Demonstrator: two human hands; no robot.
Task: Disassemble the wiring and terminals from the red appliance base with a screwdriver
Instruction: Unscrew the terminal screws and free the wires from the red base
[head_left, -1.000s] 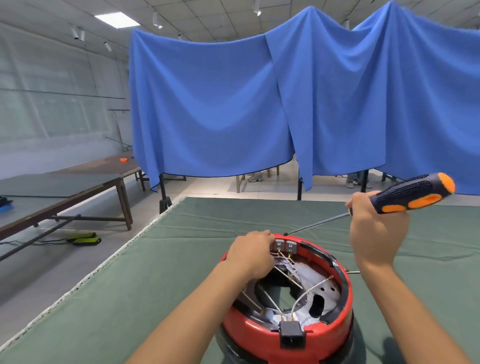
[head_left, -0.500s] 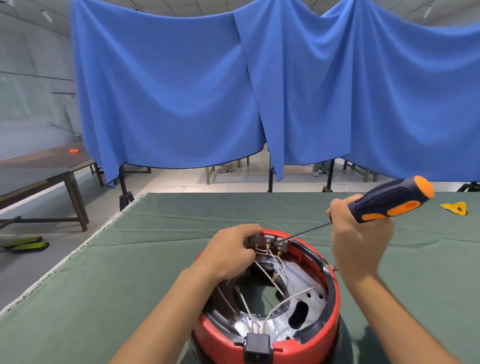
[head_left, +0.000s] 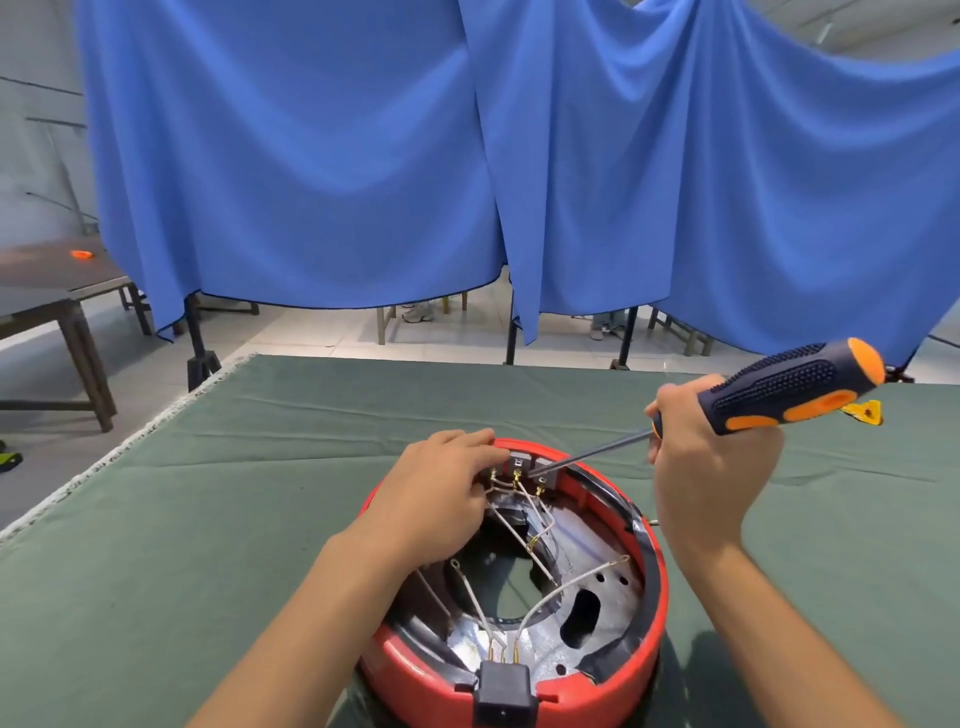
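Red appliance base (head_left: 613, 691) sits open side up on the green table cover (head_left: 208, 519), at the near edge of the table, directly below the camera. Inside: bare metal plate with cut-outs, several white wires (head_left: 566, 587) running from the black socket block (head_left: 505, 688) at the near rim toward the grey terminal block (head_left: 524, 463) at the far rim. Left hand (head_left: 441, 493) rests on the far-left rim of the base, fingers curled down onto the terminal block; whether they pinch a wire cannot be told. Right hand (head_left: 711, 467) grips the screwdriver (head_left: 779, 392) around the front of its black-and-orange handle, fingers closed round it. Shaft slants down and left, tip at the right-hand terminal of the block. Small yellow piece (head_left: 868, 411) lies on the cover behind the handle. Blue cloth (head_left: 363, 156) hangs behind the table.
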